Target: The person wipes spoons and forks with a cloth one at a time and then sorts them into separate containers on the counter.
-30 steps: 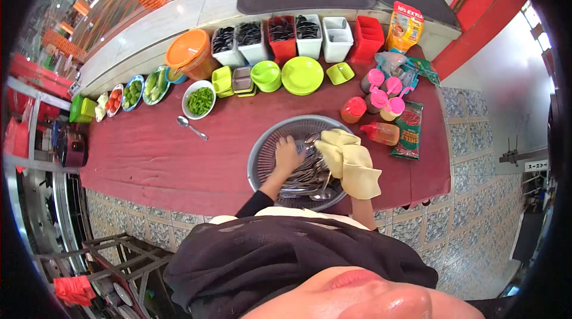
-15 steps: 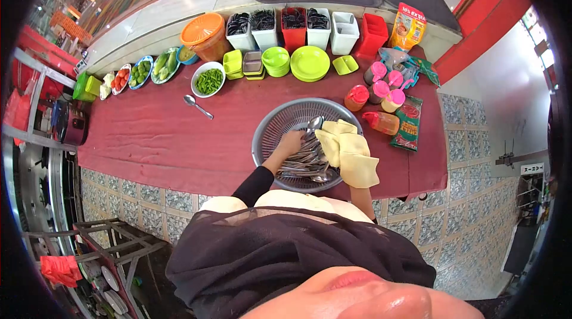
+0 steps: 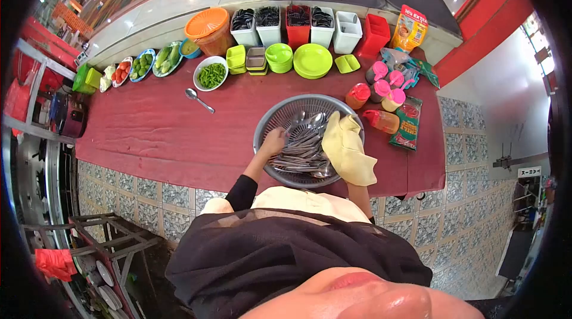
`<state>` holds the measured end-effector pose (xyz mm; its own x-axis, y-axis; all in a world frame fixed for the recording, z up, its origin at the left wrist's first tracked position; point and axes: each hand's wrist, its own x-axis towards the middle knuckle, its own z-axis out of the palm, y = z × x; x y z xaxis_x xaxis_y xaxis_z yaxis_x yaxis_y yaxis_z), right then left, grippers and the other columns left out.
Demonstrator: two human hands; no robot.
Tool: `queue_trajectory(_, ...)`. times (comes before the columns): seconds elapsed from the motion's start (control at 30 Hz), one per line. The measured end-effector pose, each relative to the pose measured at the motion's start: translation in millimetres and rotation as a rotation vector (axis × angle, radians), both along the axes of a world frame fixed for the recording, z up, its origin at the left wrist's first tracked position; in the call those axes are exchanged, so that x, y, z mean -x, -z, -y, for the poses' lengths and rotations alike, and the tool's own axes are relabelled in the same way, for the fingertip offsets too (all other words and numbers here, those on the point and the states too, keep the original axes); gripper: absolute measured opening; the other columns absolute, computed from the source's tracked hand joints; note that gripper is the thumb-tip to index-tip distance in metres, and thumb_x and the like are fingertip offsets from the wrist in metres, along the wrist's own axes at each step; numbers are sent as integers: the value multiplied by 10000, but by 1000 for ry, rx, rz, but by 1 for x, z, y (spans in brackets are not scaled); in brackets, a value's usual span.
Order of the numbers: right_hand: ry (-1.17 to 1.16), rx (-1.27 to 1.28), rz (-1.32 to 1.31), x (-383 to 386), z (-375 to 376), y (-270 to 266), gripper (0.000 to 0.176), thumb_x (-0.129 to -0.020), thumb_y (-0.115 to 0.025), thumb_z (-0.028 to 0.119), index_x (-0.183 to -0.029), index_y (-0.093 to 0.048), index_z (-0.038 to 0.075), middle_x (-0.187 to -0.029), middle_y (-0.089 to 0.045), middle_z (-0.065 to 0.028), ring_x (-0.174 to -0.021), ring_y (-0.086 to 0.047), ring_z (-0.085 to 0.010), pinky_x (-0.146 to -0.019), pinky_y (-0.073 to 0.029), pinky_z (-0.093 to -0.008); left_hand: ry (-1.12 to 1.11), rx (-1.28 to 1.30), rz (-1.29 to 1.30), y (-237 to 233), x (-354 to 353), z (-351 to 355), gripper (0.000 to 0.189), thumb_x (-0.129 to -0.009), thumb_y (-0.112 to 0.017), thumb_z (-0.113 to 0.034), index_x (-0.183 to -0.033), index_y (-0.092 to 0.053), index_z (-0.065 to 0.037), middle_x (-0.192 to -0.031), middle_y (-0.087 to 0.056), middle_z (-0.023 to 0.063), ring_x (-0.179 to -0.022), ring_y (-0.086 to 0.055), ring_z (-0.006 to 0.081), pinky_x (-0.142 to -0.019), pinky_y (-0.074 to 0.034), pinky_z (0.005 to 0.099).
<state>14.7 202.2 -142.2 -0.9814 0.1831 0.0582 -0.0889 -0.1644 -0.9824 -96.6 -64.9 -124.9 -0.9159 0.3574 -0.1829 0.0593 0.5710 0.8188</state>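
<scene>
A grey perforated basin (image 3: 260, 130) on the red-covered table holds a pile of metal spoons and other cutlery (image 3: 301, 153). My left hand (image 3: 274, 141) is over the basin's left part, its fingers closed round the handle of a spoon (image 3: 296, 118) whose bowl points up and to the right. A yellow cloth (image 3: 347, 149) drapes over my right hand and hangs at the basin's right side. The cloth hides the fingers of that hand; only the wrist shows below it. A single spoon (image 3: 199, 100) lies on the table, left of the basin.
Along the back stand a bowl of green chillies (image 3: 211, 74), green plates (image 3: 313, 61), cutlery holders (image 3: 298, 27) and an orange-lidded tub (image 3: 207, 28). Vegetable plates (image 3: 143, 65) are at the back left. Sauce bottles (image 3: 381, 121) and a green packet (image 3: 408, 123) lie to the right.
My left hand has moved left and slightly down, away from the cloth, with a spoon in it. The cloth has shifted and folded differently over my right hand.
</scene>
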Motion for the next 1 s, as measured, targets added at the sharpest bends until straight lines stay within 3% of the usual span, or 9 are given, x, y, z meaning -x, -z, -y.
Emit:
queue_trajectory(0.13, -117, -143, -65, 9, 17, -16, 434, -919, -384, 321, -1277, -375, 76, -1213, -476, -77, -1059, -490, -197, -890, -429, -314, -175, -614, 563, -70, -31, -11, 174, -955, -345, -211, -883, -440, -84, -651, -412, 14, -460, -416, 100, -363, -302, 203)
queue_trajectory(0.23, -186, -408, -148, 13, 30, -21, 430, -919, -384, 319, -1270, -379, 70, -1201, -484, -82, -1047, -498, -199, -883, -435, -316, -25, -826, 770, -88, -55, -29, 161, -959, -335, -221, -923, -428, -95, -632, -375, -5, -444, -355, 68, -354, -249, 195)
queue_trajectory(0.4, -245, -835, -284, 19, 34, -13, 426, -918, -384, 316, -1259, -387, 61, -1181, -498, -90, -1027, -513, -203, -871, -446, -319, -19, -760, 651, -97, -94, -62, 176, -950, -322, -180, -846, -428, -87, -538, -327, -41, -363, -256, 58, -317, -191, 219)
queue_trajectory(0.43, -281, -627, -247, 20, 34, -1, 425, -918, -384, 315, -1257, -388, 59, -1177, -501, -92, -1023, -516, -204, -869, -448, -320, -18, -710, 666, -99, -94, -61, 175, -947, -325, -172, -833, -426, -87, -537, -326, -42, -368, -259, 59, -319, -192, 223)
queue_trajectory(0.47, -332, 97, -186, 22, 33, 24, 412, -919, -381, 308, -1243, -397, 54, -1173, -504, -92, -1025, -516, -202, -863, -452, -317, -26, -671, 670, -101, -94, -60, 173, -945, -327, -168, -826, -425, -89, -538, -325, -42, -372, -263, 59, -321, -192, 226)
queue_trajectory(0.53, -360, 777, -63, 18, 29, 39, 383, -909, -408, 274, -1218, -414, 49, -1161, -511, -91, -1011, -525, -199, -852, -459, -313, -41, -595, 679, -108, -94, -59, 172, -940, -331, -159, -812, -424, -94, -539, -324, -42, -381, -269, 59, -325, -192, 232)
queue_trajectory(0.7, -360, 566, 52, 23, 9, -26, 356, -885, -472, 221, -1195, -430, 51, -1144, -519, -87, -978, -540, -196, -843, -462, -312, 41, -515, 765, -139, -94, -47, 163, -950, -328, -172, -838, -419, -97, -556, -313, -54, -391, -258, 53, -341, -180, 226)
queue_trajectory(0.9, -228, 454, 49, 20, 10, -25, 353, -885, -476, 225, -1192, -436, 54, -1139, -522, -84, -978, -541, -196, -846, -459, -316, 218, -299, 444, -139, -88, -30, 162, -947, -338, -146, -829, -428, -80, -537, -321, -46, -399, -282, 52, -345, -210, 223)
queue_trajectory(1.0, -156, 417, 42, 20, 17, -19, 352, -885, -478, 227, -1190, -439, 56, -1137, -523, -82, -978, -541, -195, -848, -458, -318, 235, -380, 529, -146, -86, -27, 158, -944, -348, -134, -822, -428, -72, -538, -320, -46, -400, -278, 48, -347, -211, 219)
